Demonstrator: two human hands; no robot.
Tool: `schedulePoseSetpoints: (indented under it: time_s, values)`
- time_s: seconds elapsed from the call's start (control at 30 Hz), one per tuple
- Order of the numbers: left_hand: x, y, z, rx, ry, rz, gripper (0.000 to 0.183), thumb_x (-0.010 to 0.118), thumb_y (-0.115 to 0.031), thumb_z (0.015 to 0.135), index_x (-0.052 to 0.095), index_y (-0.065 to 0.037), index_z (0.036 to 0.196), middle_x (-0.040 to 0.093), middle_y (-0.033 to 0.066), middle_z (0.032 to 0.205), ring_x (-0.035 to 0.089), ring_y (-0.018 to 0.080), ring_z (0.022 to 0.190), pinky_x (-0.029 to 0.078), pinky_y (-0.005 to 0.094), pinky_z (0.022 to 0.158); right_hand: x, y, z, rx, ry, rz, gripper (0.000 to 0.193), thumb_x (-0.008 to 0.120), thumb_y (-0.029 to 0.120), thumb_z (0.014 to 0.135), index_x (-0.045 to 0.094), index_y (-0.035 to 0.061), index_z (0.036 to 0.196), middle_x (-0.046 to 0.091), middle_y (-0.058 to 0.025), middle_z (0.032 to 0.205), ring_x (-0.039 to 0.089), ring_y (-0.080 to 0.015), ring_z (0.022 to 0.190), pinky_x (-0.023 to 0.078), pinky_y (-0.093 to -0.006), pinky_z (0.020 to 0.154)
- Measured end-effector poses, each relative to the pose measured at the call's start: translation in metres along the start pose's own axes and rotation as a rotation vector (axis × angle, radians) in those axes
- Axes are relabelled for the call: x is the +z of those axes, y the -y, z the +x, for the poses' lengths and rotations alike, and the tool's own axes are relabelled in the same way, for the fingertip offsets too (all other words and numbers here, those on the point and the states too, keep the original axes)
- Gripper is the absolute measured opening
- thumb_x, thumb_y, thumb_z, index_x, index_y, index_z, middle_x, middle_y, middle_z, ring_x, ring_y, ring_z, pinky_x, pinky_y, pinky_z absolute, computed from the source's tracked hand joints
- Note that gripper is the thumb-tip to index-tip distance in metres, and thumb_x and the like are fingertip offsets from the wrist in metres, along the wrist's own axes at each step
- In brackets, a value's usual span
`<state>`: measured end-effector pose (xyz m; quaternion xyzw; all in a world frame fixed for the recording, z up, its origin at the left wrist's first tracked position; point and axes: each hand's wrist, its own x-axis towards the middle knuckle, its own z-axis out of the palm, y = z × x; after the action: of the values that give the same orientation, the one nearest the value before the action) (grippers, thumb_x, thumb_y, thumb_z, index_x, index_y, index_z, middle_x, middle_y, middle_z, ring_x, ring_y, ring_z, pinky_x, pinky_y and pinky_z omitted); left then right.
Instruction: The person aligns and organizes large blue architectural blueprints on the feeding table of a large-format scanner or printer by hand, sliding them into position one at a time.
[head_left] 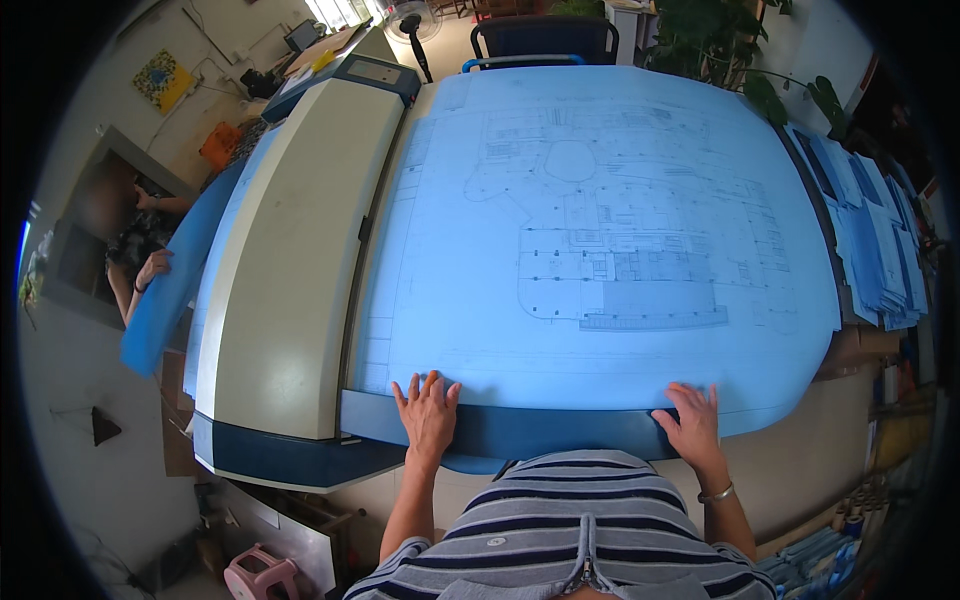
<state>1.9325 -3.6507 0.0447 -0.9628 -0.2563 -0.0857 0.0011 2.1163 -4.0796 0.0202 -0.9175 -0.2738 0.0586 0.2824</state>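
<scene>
A large blue sheet printed with a building floor plan (640, 370) lies spread across the flat bed in front of me. Its left side runs up to a long beige and dark blue wide-format machine (290, 260). My left hand (430, 412) rests on the sheet's near edge beside the machine, fingers spread. Farther right, my right hand (690, 418) also touches the near edge, its fingers apart. Both hands lie across the dark blue front rail (540, 432) of the bed. Neither one holds anything.
On the left, another person's hand (155, 265) holds a blue sheet (190, 265) on the machine's far side. Folded blue drawings (880, 235) are stacked at the right. A dark chair (545, 38) stands beyond the bed; a pink stool (262, 575) is at lower left.
</scene>
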Motion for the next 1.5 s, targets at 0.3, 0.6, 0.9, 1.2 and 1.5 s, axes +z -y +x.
schedulePoseSetpoints:
  time_s: [0.3,0.6,0.9,1.2,1.5]
  values:
    - [0.001,-0.009,0.008,-0.057,-0.035,0.053,0.044,0.055,-0.043,0.107,0.072,-0.003,0.109,0.07,0.0111,0.133,0.054,0.046,0.135,0.018,0.0684,0.122,-0.003,-0.012,0.009,-0.056,0.048,0.068,0.048,0.074,0.046,0.093,0.071,0.006,0.12,0.07,-0.014,0.131,0.06,-0.0354,0.128,0.022,-0.0689,0.122]
    - [0.006,-0.039,0.018,-0.207,0.024,0.203,0.048,0.05,-0.044,0.11,0.075,-0.003,0.111,0.074,0.0128,0.126,0.054,0.043,0.137,0.014,0.0657,0.125,-0.006,-0.042,0.006,-0.18,0.102,0.094,0.051,0.074,0.048,0.092,0.071,0.0079,0.123,0.07,-0.0117,0.133,0.06,-0.0317,0.13,0.021,-0.0687,0.122]
    - [0.029,-0.186,-0.005,0.071,-0.099,-0.039,0.043,0.065,-0.037,0.102,0.068,-0.001,0.125,0.067,0.0178,0.137,0.052,0.0406,0.14,0.02,0.0629,0.125,-0.042,-0.113,-0.002,-0.253,0.209,0.234,0.049,0.075,0.044,0.094,0.068,0.0111,0.129,0.071,-0.0085,0.131,0.062,-0.0302,0.127,0.018,-0.0681,0.124]
    - [0.047,-0.32,-0.034,0.292,-0.111,-0.231,0.041,0.074,-0.033,0.096,0.066,-0.002,0.122,0.073,0.0146,0.123,0.059,0.039,0.13,0.026,0.0632,0.123,-0.108,-0.207,-0.021,-0.112,0.2,0.16,0.044,0.077,0.039,0.093,0.069,0.0093,0.125,0.072,-0.0097,0.127,0.065,-0.0308,0.121,0.02,-0.0655,0.125]
    - [0.043,-0.352,-0.042,0.161,-0.098,-0.026,0.044,0.072,-0.036,0.097,0.066,-0.001,0.123,0.076,0.0145,0.105,0.062,0.0377,0.122,0.027,0.0649,0.121,-0.124,-0.252,-0.029,-0.226,0.232,0.257,0.043,0.076,0.039,0.094,0.069,0.0107,0.127,0.074,-0.009,0.122,0.066,-0.0299,0.12,0.02,-0.0684,0.123]
